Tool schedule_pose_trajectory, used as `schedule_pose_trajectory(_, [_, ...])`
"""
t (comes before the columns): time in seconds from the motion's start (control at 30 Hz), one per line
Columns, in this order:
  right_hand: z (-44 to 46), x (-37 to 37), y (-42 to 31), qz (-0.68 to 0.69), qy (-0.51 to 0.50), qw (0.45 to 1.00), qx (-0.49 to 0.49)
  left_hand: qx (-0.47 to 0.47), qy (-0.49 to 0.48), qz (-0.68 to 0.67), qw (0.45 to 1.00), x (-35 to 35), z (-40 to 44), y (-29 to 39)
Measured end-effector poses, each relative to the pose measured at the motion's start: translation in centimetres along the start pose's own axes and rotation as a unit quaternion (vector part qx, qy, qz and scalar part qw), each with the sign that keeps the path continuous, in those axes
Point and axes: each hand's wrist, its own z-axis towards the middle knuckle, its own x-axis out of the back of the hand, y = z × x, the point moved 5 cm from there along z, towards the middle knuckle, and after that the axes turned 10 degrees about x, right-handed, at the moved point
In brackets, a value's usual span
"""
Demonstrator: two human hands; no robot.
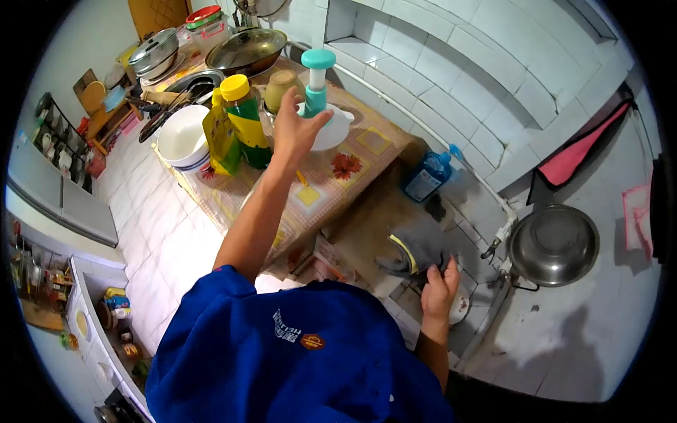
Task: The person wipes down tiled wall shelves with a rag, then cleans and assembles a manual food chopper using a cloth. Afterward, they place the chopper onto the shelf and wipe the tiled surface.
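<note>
My left hand point(299, 127) reaches over the table, thumb and fingers apart, beside a teal-and-white plunger-like tool point(316, 84). The tool stands upright over a white plate or lid point(335, 134); whether my fingertips touch it I cannot tell. Left of that hand are a green bottle with a yellow cap point(247, 123), a yellow-green packet point(222, 144) and a brown cup point(282, 86). Lower right, my right hand point(438, 289) is closed on a dark grey cloth with a yellow edge point(423, 247), partly blurred, which hangs out to the left of the fingers.
The table point(310, 194) has a patterned cover. On it are a white bowl point(183, 137), a lidded wok point(247, 51) and a steel pot point(154, 53). A blue bottle point(427, 176) stands right of the table. A metal basin point(553, 245) and a pipe point(423, 116) are along the wall.
</note>
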Motion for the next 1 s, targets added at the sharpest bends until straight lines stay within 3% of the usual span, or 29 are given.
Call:
schedule_pose_trajectory(0.07, [1.4, -1.1, 0.2, -0.071, -0.029, 0.997, 0.03, 0.011, -0.014, 0.024, 1.0, -0.3, 1.6, -0.9])
schedule_pose_trajectory(0.13, [2.9, -2.4, -0.2, -0.098, -0.033, 0.991, 0.08, 0.02, -0.106, 0.035, 0.994, -1.4, 2.0, 0.0])
schedule_pose_trajectory(0.27, [4.3, -4.6, -2.1, -0.093, -0.024, 0.983, 0.156, 0.019, -0.097, 0.068, 0.993, -2.1, 2.6, -1.6])
schedule_pose_trajectory(0.47, [7.8, -4.1, -3.6, -0.054, -0.035, 0.986, 0.156, -0.046, -0.07, 0.114, 0.99, -1.4, 0.3, 3.9])
schedule_pose_trajectory(0.8, [11.5, -6.3, -1.8, -0.012, -0.045, 0.994, 0.099, -0.024, -0.125, 0.15, 0.981, -1.4, 0.5, 2.0])
schedule_pose_trajectory(0.87, [11.5, -6.1, -1.1, 0.001, -0.045, 0.996, 0.082, 0.017, -0.125, 0.11, 0.986, -0.7, 1.1, 1.3])
schedule_pose_trajectory(1.0, [11.0, -5.6, 0.5, -0.01, -0.038, 0.999, 0.034, -0.029, -0.2, 0.111, 0.973, -1.1, 2.3, 0.1])
